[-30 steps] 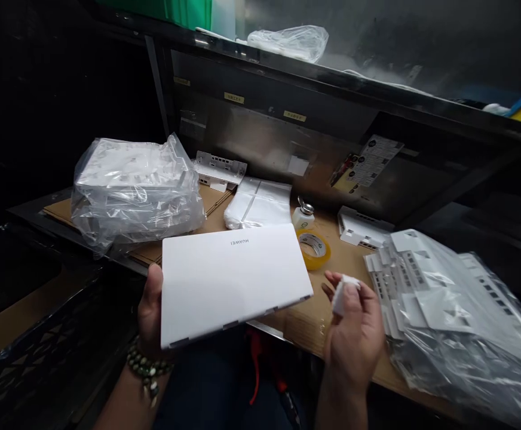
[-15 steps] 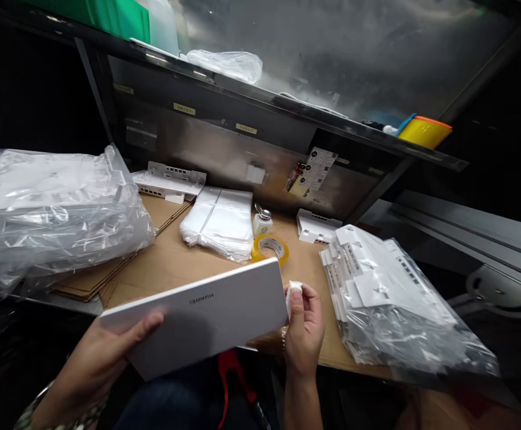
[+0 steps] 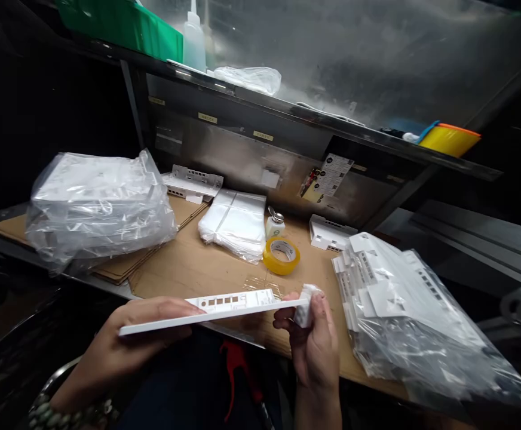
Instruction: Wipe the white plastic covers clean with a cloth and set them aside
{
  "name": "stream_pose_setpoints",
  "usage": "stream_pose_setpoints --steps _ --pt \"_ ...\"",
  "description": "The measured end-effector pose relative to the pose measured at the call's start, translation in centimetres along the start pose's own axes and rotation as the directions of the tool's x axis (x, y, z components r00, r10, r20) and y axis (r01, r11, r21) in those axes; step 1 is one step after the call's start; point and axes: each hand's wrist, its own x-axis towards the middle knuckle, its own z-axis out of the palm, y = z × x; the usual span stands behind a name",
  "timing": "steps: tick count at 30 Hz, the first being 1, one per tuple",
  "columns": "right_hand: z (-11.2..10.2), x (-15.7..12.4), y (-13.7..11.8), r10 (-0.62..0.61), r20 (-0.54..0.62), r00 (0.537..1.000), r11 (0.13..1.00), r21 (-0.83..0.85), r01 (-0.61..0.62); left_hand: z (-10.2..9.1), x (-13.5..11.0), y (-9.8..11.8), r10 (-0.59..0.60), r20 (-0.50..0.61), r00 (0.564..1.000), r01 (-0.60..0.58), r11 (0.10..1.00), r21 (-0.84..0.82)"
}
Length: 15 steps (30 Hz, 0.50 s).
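A white plastic housing (image 3: 238, 310) is tilted nearly edge-on, its inner side with a row of small rectangular openings facing away from me. My left hand (image 3: 130, 340) is closed on its left end, with the thumb hidden. In my right hand (image 3: 316, 349) a folded white wipe (image 3: 304, 306) is pinched against the right end of the housing. Both hands are above the front edge of the cardboard-covered bench (image 3: 175, 269). Beyond the housing lie a roll of yellow tape (image 3: 272, 264) and a small pump bottle (image 3: 275, 227).
Bagged white housings are stacked at left (image 3: 103, 209) and more housings at right (image 3: 390, 298). Flat plastic bags (image 3: 236, 224) lie at the back centre. A shelf (image 3: 354, 134) overhead carries a green bin (image 3: 126, 30) and a yellow cup (image 3: 449, 140). A red-handled tool (image 3: 238, 364) is below the front edge.
The housing has turned from showing its flat lettered face to almost edge-on. My right hand has brought the wipe onto its right end. The view has shifted left.
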Motion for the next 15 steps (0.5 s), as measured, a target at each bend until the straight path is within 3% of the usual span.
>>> stream_pose_setpoints --steps 4,10,11,13,14,15 --pt "0.0 -0.1 -0.1 -0.001 -0.054 0.999 1.000 0.018 0.002 -0.2 0.1 -0.6 0.115 0.057 0.992 -0.111 0.991 -0.071" --pt "0.0 -0.3 -0.1 -0.024 -0.093 0.995 0.999 0.029 0.026 -0.2 0.4 -2.1 0.179 0.114 0.977 -0.163 0.977 -0.139" --pt "0.0 -0.3 0.0 -0.037 -0.099 0.994 0.998 0.054 0.042 0.2 0.5 -2.6 0.213 0.085 0.973 -0.195 0.964 -0.179" --pt "0.0 -0.3 0.1 -0.097 -0.129 0.987 0.985 0.129 0.114 1.6 0.8 -3.3 0.200 -0.100 0.975 -0.223 0.908 -0.354" --pt "0.0 -0.3 0.1 -0.138 -0.154 0.978 0.974 0.161 0.162 2.4 1.1 -3.5 0.106 -0.229 0.968 -0.212 0.831 -0.514" --pt "0.1 -0.3 0.1 -0.179 -0.179 0.968 0.961 0.178 0.210 3.1 1.4 -3.7 -0.042 -0.285 0.957 -0.176 0.699 -0.693"
